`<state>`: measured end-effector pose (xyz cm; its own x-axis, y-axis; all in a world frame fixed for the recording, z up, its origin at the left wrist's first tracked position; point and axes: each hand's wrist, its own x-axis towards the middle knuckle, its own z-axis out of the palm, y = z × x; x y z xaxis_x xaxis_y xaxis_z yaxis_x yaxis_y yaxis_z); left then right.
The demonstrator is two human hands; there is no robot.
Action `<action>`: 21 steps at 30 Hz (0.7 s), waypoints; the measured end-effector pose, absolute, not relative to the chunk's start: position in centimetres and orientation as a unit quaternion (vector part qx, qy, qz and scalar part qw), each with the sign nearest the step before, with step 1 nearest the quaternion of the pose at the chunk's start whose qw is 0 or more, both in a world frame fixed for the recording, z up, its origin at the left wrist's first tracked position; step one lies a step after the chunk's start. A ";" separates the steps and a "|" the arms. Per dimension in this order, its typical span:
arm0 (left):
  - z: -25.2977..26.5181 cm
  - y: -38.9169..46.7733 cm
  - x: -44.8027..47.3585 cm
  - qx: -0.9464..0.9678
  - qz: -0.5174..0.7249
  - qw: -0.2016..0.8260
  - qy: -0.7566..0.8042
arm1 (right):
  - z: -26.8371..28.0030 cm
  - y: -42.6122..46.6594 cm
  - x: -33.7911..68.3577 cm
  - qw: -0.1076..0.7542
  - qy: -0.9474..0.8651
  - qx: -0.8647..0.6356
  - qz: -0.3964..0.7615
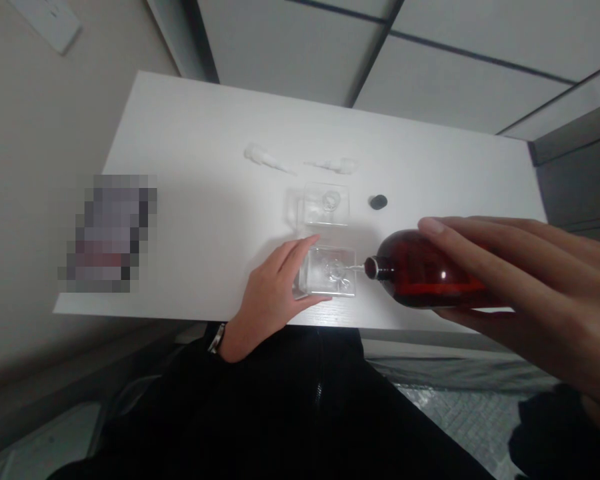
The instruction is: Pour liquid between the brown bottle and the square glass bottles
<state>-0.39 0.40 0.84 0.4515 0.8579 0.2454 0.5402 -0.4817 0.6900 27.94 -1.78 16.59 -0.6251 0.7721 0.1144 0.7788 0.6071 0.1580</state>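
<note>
My right hand (525, 280) is wrapped round a reddish-brown bottle (443, 270), tilted on its side with its dark mouth facing left. A thin clear stream of liquid runs from that mouth towards the round opening of a clear square bottle (323, 283) at the table's front edge. Around this clear bottle's left side, my left hand (275, 283) grips with thumb and fingers on opposite faces. A second clear square bottle (315, 212) stands uncapped just behind it. Near the brown bottle lies a small black cap (379, 202).
Two whitish pump tops with thin tubes, a left one (260, 155) and a right one (343, 165), lie behind the clear bottles. A blurred-out flat object (110, 230) is at the left end of the white table (195, 220). Pale cabinet panels (290, 53) rise beyond it.
</note>
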 end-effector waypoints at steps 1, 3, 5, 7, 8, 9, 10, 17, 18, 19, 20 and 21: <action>0.8 0.4 -0.4 0.809 0.294 0.269 0.433 | 16.6 -1.7 27.9 0.018 -0.896 -0.433 -0.095; 0.8 0.4 -0.4 0.809 0.293 0.269 0.432 | 16.5 -1.7 27.9 0.018 -0.895 -0.435 -0.096; 0.8 0.4 -0.4 0.809 0.297 0.269 0.430 | 16.5 -1.7 27.9 0.021 -0.893 -0.440 -0.095; 0.8 0.4 -0.4 0.807 0.301 0.270 0.431 | 16.5 -1.7 27.9 0.024 -0.892 -0.441 -0.093; 0.9 0.4 -0.4 0.806 0.301 0.270 0.431 | 16.4 -1.7 27.9 0.023 -0.893 -0.440 -0.092; 0.9 0.4 -0.4 0.806 0.301 0.270 0.432 | 16.4 -1.7 27.8 0.023 -0.894 -0.438 -0.092; 0.9 0.4 -0.4 0.806 0.300 0.270 0.433 | 16.4 -1.6 27.8 0.022 -0.895 -0.436 -0.093; 1.0 0.4 -0.3 0.804 0.296 0.274 0.438 | 16.3 -1.7 27.8 0.023 -0.894 -0.436 -0.099; 1.0 0.4 -0.3 0.803 0.295 0.275 0.438 | 16.3 -1.7 27.9 0.025 -0.893 -0.438 -0.101; 1.0 0.4 -0.3 0.804 0.294 0.275 0.438 | 16.4 -1.7 27.9 0.025 -0.893 -0.437 -0.102; 1.0 0.4 -0.3 0.805 0.295 0.273 0.436 | 16.4 -1.7 28.0 0.022 -0.895 -0.435 -0.101; 1.0 0.4 -0.3 0.807 0.296 0.271 0.434 | 16.4 -1.7 28.0 0.017 -0.897 -0.431 -0.099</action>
<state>-0.30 0.37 1.00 0.4484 0.8605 0.2418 0.5392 -0.4762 0.6946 28.00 -1.67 16.41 -0.6278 0.7697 0.1154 0.7764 0.6089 0.1626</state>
